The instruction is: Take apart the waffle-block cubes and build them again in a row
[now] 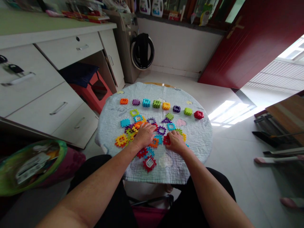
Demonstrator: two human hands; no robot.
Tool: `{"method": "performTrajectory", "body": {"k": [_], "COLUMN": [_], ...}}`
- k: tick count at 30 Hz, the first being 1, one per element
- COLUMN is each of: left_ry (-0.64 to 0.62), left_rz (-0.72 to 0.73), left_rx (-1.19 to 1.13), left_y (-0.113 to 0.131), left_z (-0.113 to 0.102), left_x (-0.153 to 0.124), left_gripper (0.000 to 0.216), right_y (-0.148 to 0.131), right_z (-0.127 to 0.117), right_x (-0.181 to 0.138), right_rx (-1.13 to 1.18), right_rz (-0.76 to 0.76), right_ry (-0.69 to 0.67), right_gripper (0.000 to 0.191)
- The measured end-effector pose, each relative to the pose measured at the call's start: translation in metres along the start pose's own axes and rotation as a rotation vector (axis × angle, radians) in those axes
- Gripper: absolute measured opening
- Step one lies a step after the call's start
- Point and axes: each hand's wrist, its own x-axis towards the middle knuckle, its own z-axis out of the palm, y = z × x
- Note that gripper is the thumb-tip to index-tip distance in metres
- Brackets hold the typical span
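Many colourful plastic interlocking building tiles with notched edges lie loose on a round cloth-covered table (pixel 199 145). My left hand (pixel 145 134) rests over the left part of the pile, its fingers stretched forward above orange and red pieces; what lies under the palm is hidden. My right hand (pixel 176 141) is bent round a red square tile (pixel 167 140), with the thumb side against it. Between the hands are a purple frame tile (pixel 161 130), an orange tile (pixel 154 142) and a blue tile (pixel 159 139). Closer to me lies a red tile with a white window (pixel 149 162).
Along the far side runs a row of tile stacks sorted by colour, among them a blue stack (pixel 146 102) and a red stack (pixel 199 115). A red stool (pixel 99 91), white drawers (pixel 59 109) and a lined bin (pixel 64 164) stand left. A washing machine (pixel 125 47) is behind.
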Motion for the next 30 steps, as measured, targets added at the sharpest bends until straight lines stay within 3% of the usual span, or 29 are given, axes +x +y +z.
{"method": "performTrajectory", "body": {"k": [19, 23, 30], "left_ry": [0.018, 0.031, 0.035], "left_rz": [-0.018, -0.027, -0.026], "left_rx": [-0.011, -0.006, -0.021], "left_y": [-0.009, -0.009, -0.008], "left_z": [0.006, 0.002, -0.001], "left_x": [0.002, 0.002, 0.001], "left_gripper": [0.037, 0.037, 0.038], "right_y": [0.004, 0.04, 0.155], "right_z": [-0.005, -0.03, -0.076], "right_x": [0.003, 0.01, 0.038], "right_rx": [0.014, 0.045, 0.004], "right_rz": [-0.02, 0.029, 0.267], "right_ry": [0.033, 0.116, 0.215], "right_gripper": [0.031, 0.037, 0.048]}}
